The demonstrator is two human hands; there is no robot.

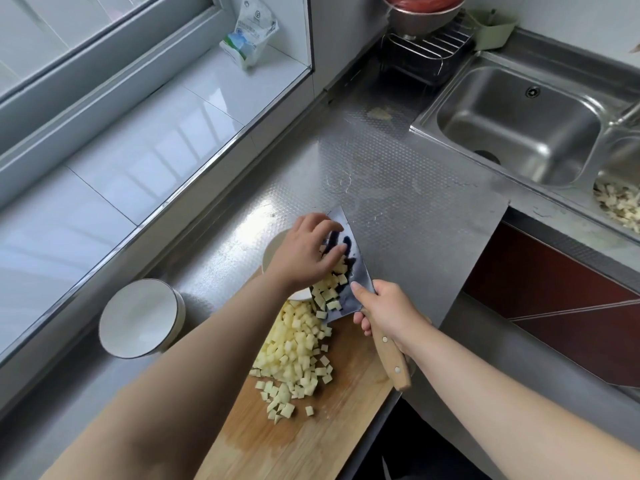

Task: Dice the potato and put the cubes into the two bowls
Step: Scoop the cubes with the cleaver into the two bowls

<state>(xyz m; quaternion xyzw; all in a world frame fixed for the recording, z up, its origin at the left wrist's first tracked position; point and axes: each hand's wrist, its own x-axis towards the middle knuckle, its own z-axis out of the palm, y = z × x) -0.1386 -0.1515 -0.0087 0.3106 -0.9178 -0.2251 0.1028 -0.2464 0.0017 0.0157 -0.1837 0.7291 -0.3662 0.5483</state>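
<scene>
Gripping the cleaver handle, the right hand tilts it; the left hand, fingers straight, sweeps potato cubes toward a bowl. Small, wet, they likely scatter; scoop, don't pinch. A second bowl waits lower left.

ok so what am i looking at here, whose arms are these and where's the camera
The one picture comes from a camera worn on a person's head, looking down at their own bare arms. The right hand grips the wooden handle of a cleaver, its blade carrying potato cubes. The left hand rests on the blade, fingers on the cubes, above a white bowl it mostly hides. More cubes lie on the wooden cutting board. A second white bowl stands further left on the steel counter.
</scene>
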